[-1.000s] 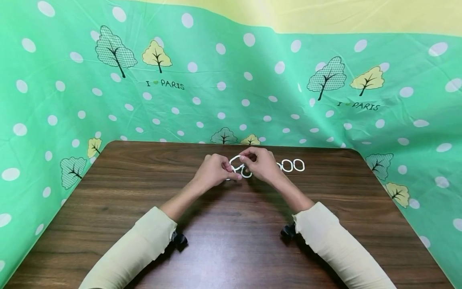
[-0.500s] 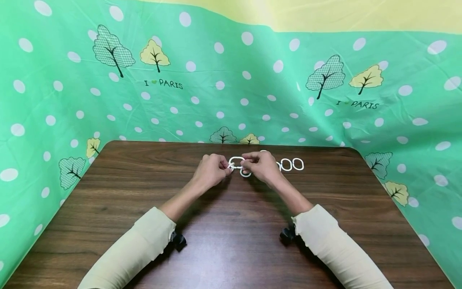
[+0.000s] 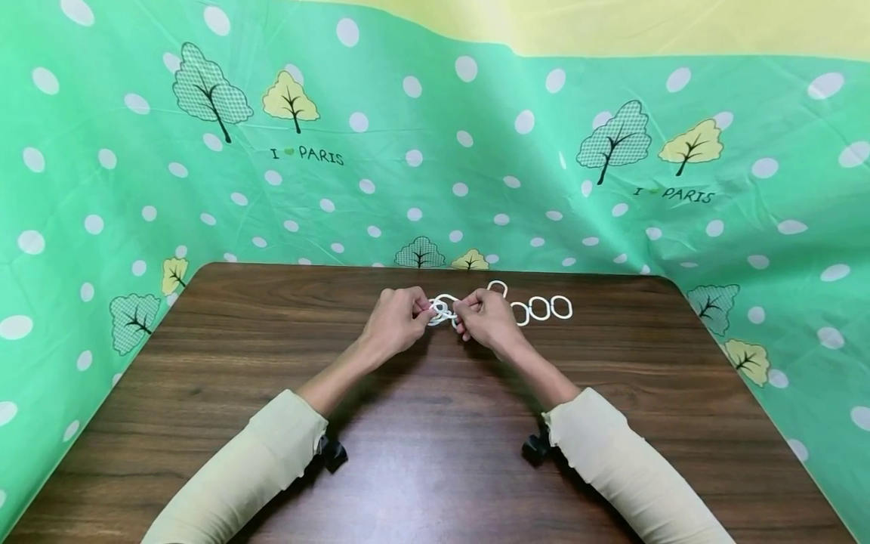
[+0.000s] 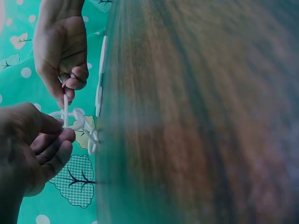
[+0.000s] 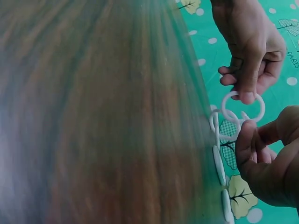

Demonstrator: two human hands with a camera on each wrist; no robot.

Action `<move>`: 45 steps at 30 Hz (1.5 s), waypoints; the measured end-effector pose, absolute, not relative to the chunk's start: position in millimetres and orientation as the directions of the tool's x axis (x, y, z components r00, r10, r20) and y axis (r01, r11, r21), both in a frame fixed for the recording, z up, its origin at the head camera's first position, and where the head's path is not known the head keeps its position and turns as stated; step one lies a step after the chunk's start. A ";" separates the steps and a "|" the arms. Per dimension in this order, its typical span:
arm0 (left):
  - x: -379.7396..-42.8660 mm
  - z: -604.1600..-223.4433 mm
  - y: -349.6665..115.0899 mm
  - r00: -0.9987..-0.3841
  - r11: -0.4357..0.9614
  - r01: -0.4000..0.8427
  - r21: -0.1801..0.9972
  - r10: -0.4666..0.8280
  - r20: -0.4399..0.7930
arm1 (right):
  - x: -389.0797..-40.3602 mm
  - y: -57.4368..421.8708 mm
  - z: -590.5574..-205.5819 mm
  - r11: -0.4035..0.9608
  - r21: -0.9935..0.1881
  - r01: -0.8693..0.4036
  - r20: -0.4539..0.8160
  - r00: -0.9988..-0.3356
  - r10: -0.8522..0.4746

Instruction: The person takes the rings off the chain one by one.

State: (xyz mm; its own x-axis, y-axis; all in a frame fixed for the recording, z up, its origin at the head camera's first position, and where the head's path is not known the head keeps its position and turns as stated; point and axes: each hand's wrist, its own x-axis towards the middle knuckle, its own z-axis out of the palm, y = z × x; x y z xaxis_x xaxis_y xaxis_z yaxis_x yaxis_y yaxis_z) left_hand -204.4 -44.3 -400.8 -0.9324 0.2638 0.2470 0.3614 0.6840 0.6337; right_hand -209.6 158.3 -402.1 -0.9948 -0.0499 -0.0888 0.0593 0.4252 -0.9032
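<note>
My left hand (image 3: 396, 321) pinches a white plastic chain link between thumb and fingertips near the table's back edge. In the right wrist view this link (image 5: 262, 110) shows as a rounded ring under the left thumb. My right hand (image 3: 491, 319) faces it, pinching white plastic between thumb and forefinger at the ring's lower side. More linked white loops (image 4: 79, 116) hang just beside the fingertips in the left wrist view. The fingers partly hide where the loops pass through each other.
Right of the hands, several white oval links lie in a row, with one link (image 3: 561, 307) at its end. Another link (image 3: 498, 288) lies behind the right hand. A patterned green curtain (image 3: 381, 204) stands behind the brown wooden table (image 3: 435, 423).
The left hand has raised its link and brought it against the middle loops, which now bunch together. The right hand has shifted slightly, uncovering a link behind it and more of the row.
</note>
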 end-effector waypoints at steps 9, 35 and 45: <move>-201.8 -401.6 -47.0 -0.913 0.606 0.407 0.683 0.235 0.335 | -210.5 149.5 -399.2 0.198 -0.971 0.132 -0.138 -0.990 -0.017; -198.5 -399.3 -49.8 -0.898 0.546 0.432 0.718 0.186 0.399 | -212.8 140.9 -395.0 0.043 -0.985 0.168 -0.167 -0.985 0.040; -199.0 -398.7 -50.5 -0.896 0.561 0.431 0.706 0.177 0.406 | -219.0 147.5 -395.1 0.055 -0.988 0.142 -0.136 -0.986 0.096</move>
